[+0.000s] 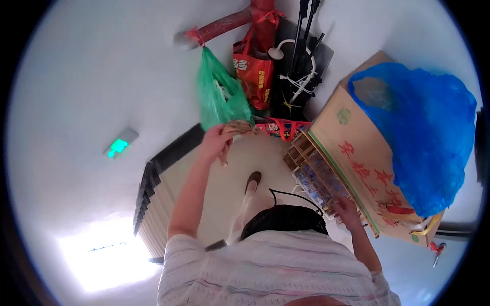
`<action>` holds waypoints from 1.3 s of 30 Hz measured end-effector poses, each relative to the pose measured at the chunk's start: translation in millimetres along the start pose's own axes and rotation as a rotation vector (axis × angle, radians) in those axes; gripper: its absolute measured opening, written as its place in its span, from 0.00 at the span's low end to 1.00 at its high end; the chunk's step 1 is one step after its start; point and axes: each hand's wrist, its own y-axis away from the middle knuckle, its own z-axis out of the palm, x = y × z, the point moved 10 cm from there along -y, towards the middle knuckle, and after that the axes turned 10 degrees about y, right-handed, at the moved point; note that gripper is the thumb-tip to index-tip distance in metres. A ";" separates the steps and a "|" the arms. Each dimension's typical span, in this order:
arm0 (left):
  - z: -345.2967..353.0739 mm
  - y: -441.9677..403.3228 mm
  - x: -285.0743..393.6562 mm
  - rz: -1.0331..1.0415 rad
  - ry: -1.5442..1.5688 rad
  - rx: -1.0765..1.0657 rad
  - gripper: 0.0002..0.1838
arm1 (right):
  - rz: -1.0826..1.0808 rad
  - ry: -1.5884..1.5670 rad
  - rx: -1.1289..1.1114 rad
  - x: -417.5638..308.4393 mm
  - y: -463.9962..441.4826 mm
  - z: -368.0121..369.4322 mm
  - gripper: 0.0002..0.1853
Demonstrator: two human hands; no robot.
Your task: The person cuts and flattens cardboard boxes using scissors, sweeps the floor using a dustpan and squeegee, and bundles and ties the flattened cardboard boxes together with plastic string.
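My left hand (214,143) is raised in front of the green bag and closed around a brown, crumpled thing (239,128), cloth-like, with a strip hanging below the fingers. Its exact kind is not clear. On the other side, my right hand (347,210) is at the near end of a brown slatted rack (317,168). Its fingers are small and blurred against the rack, so their grip cannot be made out. Clear, bluish bottle-like items (315,181) sit inside the rack.
A green plastic bag (222,97) hangs from a red pipe (224,26), beside a red bag (253,76). Black poles (301,43) and a white lamp (276,53) stand behind. A large cardboard box (352,137) bears a blue plastic bag (423,127). Stairs (153,214) descend at left.
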 end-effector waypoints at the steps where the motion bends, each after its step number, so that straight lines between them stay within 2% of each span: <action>1: -5.9 -23.2 10.7 -0.006 0.017 -0.024 0.09 | 0.027 -0.011 0.027 0.3 -6.5 5.9 0.15; 4: -25.5 -88.3 40.0 -0.026 -0.073 -0.070 0.09 | 0.160 -0.053 0.083 -16.7 -20.9 21.5 0.15; 8: -38.4 -163.3 80.5 0.029 0.085 -0.089 0.10 | 0.148 -0.149 0.093 -47.3 -40.4 40.3 0.14; 12: -43.1 -225.7 92.0 0.025 0.052 -0.091 0.13 | 0.209 -0.194 0.160 -51.5 -44.8 42.8 0.14; 16: -36.3 -253.3 96.8 -0.007 -0.002 -0.060 0.19 | 0.221 -0.227 0.211 -38.9 -39.9 35.7 0.14; 23: -47.6 -285.8 137.1 0.197 -0.090 0.013 0.14 | 0.293 -0.233 0.284 -15.1 -31.5 23.7 0.14; 26: -52.3 -292.0 193.4 0.337 -0.122 0.170 0.14 | 0.319 -0.252 0.340 -16.8 -27.4 18.7 0.14; 28: -48.5 -306.7 229.5 0.455 -0.038 0.216 0.16 | 0.336 -0.287 0.390 -13.6 -25.6 17.1 0.14; 31: -68.0 -379.7 247.5 0.603 0.035 0.322 0.17 | 0.361 -0.311 0.369 -15.8 -36.5 29.6 0.14; 33: -58.1 -421.3 255.0 0.564 0.102 0.290 0.17 | 0.370 -0.338 0.347 -24.1 -47.0 40.7 0.14; 34: -34.3 -430.9 258.0 0.474 0.157 0.223 0.18 | 0.357 -0.336 0.358 -29.7 -52.0 43.1 0.14; 36: -20.1 -476.6 261.1 0.567 -0.174 0.360 0.18 | 0.339 -0.323 0.376 -39.5 -58.4 45.4 0.14; 38: 17.0 -467.2 246.6 0.346 -0.117 0.275 0.18 | 0.375 -0.314 0.383 -44.4 -57.3 48.8 0.14; 39: 21.3 -472.1 247.4 0.382 -0.194 0.263 0.18 | 0.394 -0.312 0.386 -46.8 -55.3 50.7 0.14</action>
